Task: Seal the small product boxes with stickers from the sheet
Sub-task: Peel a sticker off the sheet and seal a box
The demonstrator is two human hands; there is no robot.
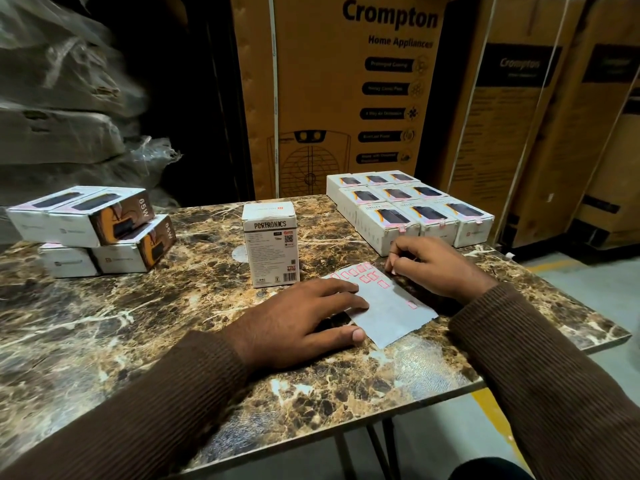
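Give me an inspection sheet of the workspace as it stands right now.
Surface: marble-pattern table, on folding legs.
Job's things: sticker sheet lying flat, red stickers mostly at its far end; one upright box just behind it; grid of boxes at far right, red stickers on the front row's flaps; stacked boxes at far left.
Clutter: nothing seen.
Hands: left hand flat, pressing the sheet's left edge; right hand curled, fingertips pinching at the sheet's far right corner, apparently at a sticker.
Cables: nothing seen.
Surroundings: large cartons behind; plastic-wrapped bundles to the left.
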